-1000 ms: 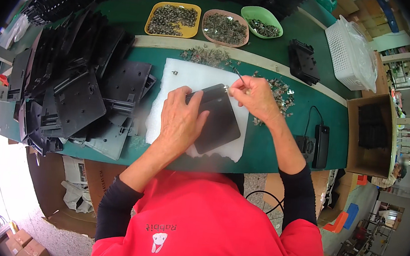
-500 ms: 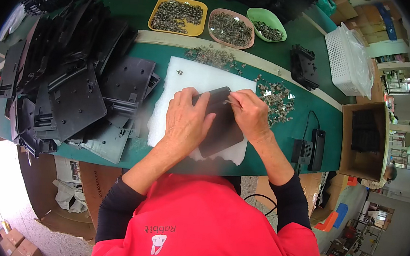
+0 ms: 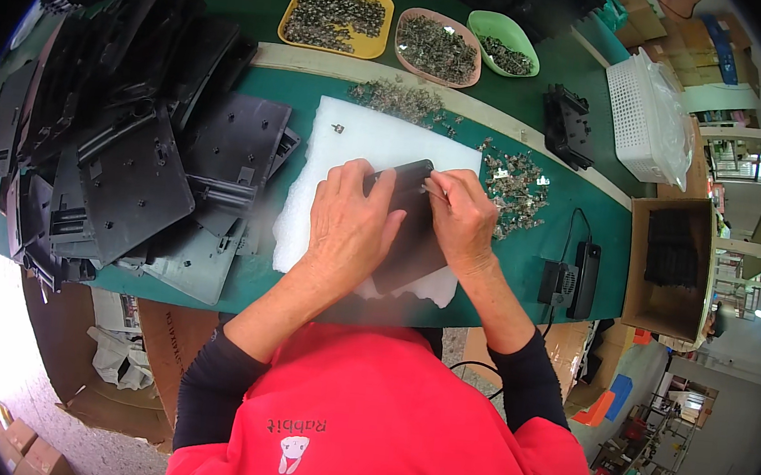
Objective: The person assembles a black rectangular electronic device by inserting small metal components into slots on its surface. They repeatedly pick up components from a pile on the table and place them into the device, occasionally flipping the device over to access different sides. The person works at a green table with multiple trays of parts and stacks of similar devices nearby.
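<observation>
Since a second ago the right hand (image 3: 462, 222) has come in from the scatter of small metal parts (image 3: 516, 185) at centre right and now sits down on the black plastic panel (image 3: 409, 227), pinching what looks like a thin metal piece (image 3: 436, 193) between thumb and fingertip at the panel's upper edge — too small to tell more. Meanwhile the left hand (image 3: 350, 225) has stayed flat on the panel, fingers spread and pressing it down, most likely to steady it while the other hand works at the edge.

That panel lies in the middle of the frame on a white foam sheet (image 3: 353, 139), which cushions it against the green tabletop (image 3: 584, 211). One tiny metal piece (image 3: 338, 128) lies alone on the foam near its upper left corner.

Loose parts are heaped just right of the foam and above it, within easy reach of the right hand. Further up, a yellow tray (image 3: 336, 18), a pink tray (image 3: 438, 48) and a green dish (image 3: 501, 52) hold sorted stock. Left of the foam lies a stack of black panels (image 3: 123, 149) like the one held — beside the left hand.
</observation>
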The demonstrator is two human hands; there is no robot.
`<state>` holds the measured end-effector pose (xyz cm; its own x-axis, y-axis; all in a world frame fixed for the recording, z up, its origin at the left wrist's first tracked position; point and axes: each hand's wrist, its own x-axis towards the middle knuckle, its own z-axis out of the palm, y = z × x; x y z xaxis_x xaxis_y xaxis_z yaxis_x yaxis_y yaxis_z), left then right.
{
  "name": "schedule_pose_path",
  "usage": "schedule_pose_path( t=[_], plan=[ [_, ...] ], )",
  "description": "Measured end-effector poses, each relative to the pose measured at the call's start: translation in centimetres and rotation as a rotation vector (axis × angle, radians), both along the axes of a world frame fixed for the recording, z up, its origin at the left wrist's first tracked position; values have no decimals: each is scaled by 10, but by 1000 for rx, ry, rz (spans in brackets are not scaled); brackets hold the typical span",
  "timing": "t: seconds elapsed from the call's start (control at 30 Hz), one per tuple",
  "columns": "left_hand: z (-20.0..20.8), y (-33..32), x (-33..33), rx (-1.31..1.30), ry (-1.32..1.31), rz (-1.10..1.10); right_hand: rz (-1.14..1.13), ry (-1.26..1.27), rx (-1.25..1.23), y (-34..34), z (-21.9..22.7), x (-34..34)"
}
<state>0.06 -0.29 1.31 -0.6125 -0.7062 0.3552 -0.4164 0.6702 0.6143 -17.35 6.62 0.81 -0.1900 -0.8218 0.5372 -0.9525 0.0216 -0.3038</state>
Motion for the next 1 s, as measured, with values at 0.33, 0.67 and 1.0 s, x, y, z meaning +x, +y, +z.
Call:
schedule_pose_path(
  t=[0.33, 0.67, 1.0],
  plan=[
    [-1, 0, 1, 8, -7, -3, 0, -180, 199, -7, 15, -15],
    [0, 0, 2, 14, -6, 0, -8, -855, 736, -30, 47, -45],
    [-1, 0, 1, 9, -9, 4, -102, -593, 293, -10, 10, -15]
  ],
)
